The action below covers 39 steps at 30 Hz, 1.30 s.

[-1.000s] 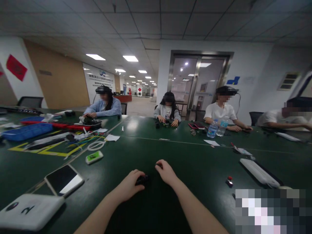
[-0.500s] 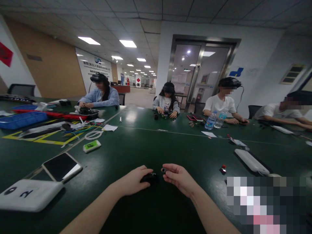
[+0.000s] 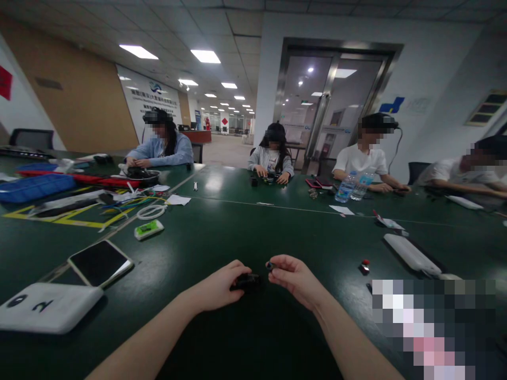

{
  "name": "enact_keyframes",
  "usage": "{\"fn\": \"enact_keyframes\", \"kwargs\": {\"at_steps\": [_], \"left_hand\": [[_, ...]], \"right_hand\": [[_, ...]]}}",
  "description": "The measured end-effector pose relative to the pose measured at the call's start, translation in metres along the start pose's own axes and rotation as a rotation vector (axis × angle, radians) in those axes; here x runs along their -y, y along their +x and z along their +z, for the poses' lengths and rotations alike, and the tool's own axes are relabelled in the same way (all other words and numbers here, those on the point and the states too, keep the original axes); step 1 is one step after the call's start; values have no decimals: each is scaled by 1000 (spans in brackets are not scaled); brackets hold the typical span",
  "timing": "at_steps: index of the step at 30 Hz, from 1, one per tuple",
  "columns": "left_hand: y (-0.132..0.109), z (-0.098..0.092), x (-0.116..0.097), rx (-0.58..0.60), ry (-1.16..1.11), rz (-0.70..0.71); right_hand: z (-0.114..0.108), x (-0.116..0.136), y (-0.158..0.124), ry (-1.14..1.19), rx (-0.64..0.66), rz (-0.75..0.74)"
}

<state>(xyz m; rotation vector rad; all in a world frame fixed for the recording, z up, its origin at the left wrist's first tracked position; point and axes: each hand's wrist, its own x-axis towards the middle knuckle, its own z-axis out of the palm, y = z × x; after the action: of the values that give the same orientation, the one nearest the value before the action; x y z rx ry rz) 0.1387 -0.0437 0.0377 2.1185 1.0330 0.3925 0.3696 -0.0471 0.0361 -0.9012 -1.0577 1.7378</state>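
My left hand [image 3: 225,285] is closed on a small black object [image 3: 250,282] low over the green table, with thumb and fingers at its left end. It is too dark to make out its kind. Between the thumb and fingertips of my right hand [image 3: 293,278] is a small dark round piece with a greyish face [image 3: 270,266]. The two things are close together but apart, the round piece a little higher and to the right. Part of the black object is hidden by my left fingers.
To the left lie a phone [image 3: 101,262], a white case [image 3: 49,309], a green-and-white packet [image 3: 149,229] and a coiled white cable [image 3: 151,212]. On the right are a small red-topped item [image 3: 365,267] and a long white device [image 3: 412,254]. Several people sit around the table, near two bottles [image 3: 346,187].
The camera view has tilted down slightly. My right hand with the round piece has shifted slightly up and right in view; my left hand keeps hold of the black object.
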Motion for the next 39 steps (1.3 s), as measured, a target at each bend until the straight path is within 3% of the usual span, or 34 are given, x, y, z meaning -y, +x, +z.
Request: {"fn": "enact_keyframes", "kwargs": {"at_steps": [14, 27, 30, 39], "left_hand": [[-2, -5, -5, 31, -23, -4], [0, -1, 2, 15, -7, 5], [0, -1, 2, 11, 6, 2], [0, -2, -4, 15, 33, -10]], "right_hand": [[3, 5, -3, 20, 7, 9], [2, 4, -2, 75, -34, 124], [0, 5, -4, 24, 13, 154], [1, -1, 1, -175, -36, 152]]}}
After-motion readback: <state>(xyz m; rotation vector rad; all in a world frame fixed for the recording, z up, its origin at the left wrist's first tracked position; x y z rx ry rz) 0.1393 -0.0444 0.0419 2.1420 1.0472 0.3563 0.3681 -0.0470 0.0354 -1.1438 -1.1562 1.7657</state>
